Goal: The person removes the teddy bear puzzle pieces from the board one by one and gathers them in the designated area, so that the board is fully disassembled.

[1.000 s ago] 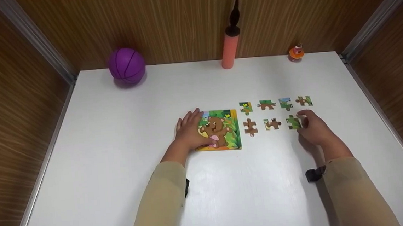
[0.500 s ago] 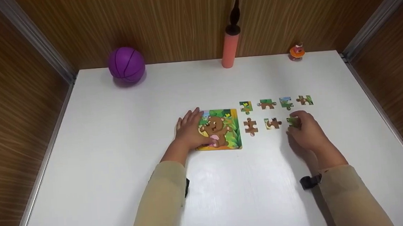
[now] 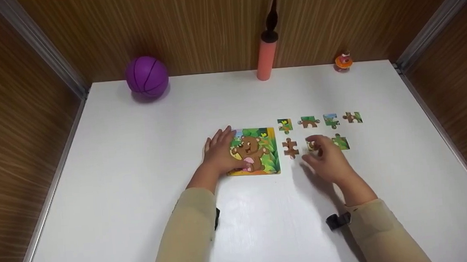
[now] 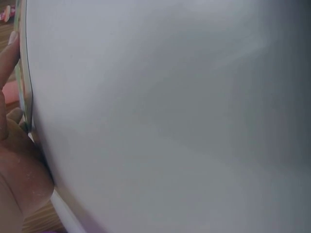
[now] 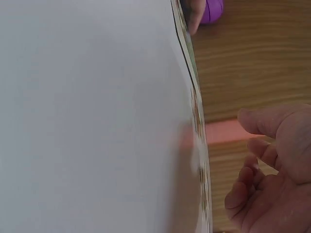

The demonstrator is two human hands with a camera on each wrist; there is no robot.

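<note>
In the head view, my left hand rests on the left side of a square bear puzzle board, thumb across the picture and fingers spread at its upper left edge. My right hand hovers over the lower row of loose jigsaw pieces, partly covering a brown and white puzzle piece. In the right wrist view, the right hand's thumb and fingers are apart, above the tabletop, with nothing between them. A green puzzle piece lies just right of its fingers, and a brown puzzle piece to their left.
Several more puzzle pieces form a row behind. Along the back of the white table stand a purple ball, a pink hand pump and a small orange toy figure. Wood-grain panels enclose the back and sides.
My right hand has moved left from over the green piece to over the brown and white piece. The green piece shows again where it lay. The left hand has stayed put.
</note>
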